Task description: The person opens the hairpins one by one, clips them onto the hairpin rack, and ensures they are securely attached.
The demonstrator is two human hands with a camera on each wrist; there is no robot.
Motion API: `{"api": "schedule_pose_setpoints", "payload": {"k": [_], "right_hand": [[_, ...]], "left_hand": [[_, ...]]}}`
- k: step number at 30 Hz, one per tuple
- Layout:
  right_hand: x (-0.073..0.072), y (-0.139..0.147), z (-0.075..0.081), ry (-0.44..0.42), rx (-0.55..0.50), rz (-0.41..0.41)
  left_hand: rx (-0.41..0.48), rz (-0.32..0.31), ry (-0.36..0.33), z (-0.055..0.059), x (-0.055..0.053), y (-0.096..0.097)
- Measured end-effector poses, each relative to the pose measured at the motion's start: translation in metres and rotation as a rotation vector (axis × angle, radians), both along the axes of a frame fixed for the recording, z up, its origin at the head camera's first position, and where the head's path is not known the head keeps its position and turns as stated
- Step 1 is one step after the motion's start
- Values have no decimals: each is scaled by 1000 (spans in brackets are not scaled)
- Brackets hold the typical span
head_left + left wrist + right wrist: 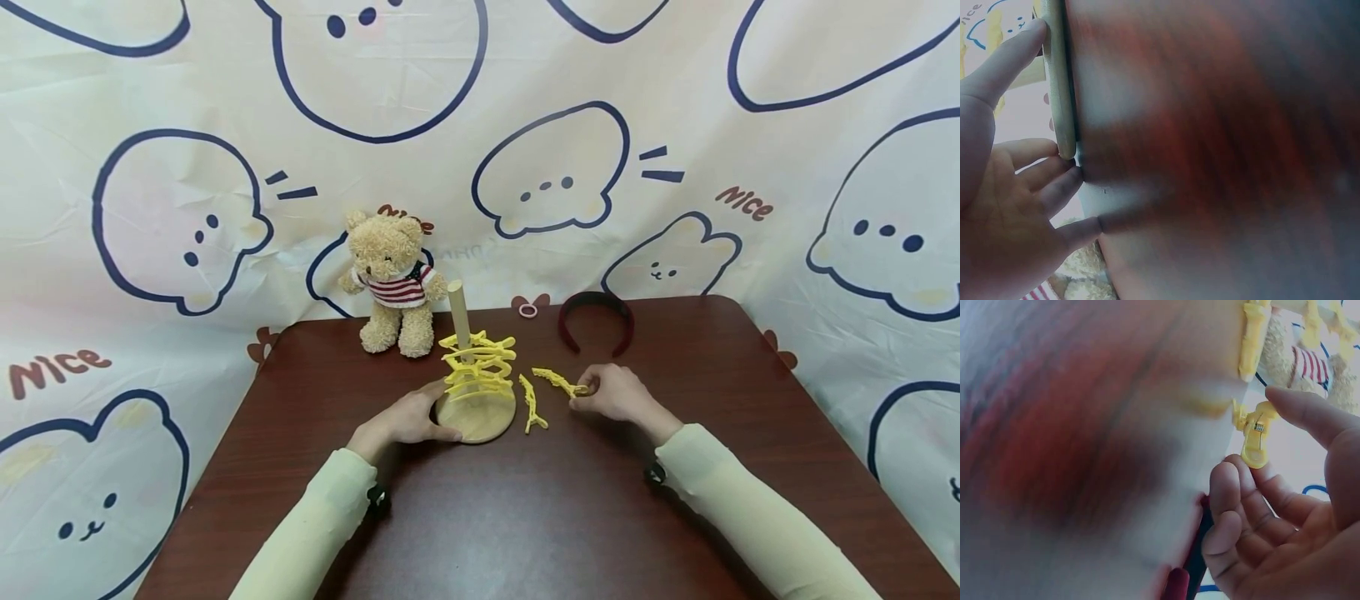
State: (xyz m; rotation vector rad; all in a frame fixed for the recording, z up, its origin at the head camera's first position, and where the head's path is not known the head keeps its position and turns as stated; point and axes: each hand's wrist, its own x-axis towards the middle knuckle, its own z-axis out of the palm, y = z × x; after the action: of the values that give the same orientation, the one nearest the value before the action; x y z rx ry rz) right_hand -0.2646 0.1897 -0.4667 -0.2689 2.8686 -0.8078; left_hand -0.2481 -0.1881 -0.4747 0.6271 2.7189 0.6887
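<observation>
A wooden stand (477,419) with a round base and an upright post stands on the table, several yellow clips (480,367) stacked about its post. My left hand (408,417) holds the edge of the base from the left; the left wrist view shows the thumb on one side of the base (1060,94) and fingertips at its rim. Between thumb and fingers, my right hand (617,393) pinches the handle end of a long, branch-shaped yellow spring clip (1255,434). That clip lies toward the stand, low over the table. Another yellow clip (531,404) lies between the stand and my right hand.
A teddy bear (393,283) in a striped shirt sits behind the stand at the back left. A dark red headband (596,321) lies behind my right hand, near a small pink ring (528,311). The brown table (510,517) meets a printed cloth backdrop (420,183).
</observation>
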Motion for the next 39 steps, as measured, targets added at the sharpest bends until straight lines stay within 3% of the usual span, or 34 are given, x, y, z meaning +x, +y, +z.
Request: {"api": "schedule_pose_setpoints", "payload": {"k": [13,25,39], "right_hand": [[-2,20,29,176,-158,8],[4,15,67,215,-228,2],[12,4,97,278,-255,47]], "left_hand": [[-14,1,-8,1,2,1],[-32,15,-23,1,1,-1],[-33,24,-30,1,1,0]]}}
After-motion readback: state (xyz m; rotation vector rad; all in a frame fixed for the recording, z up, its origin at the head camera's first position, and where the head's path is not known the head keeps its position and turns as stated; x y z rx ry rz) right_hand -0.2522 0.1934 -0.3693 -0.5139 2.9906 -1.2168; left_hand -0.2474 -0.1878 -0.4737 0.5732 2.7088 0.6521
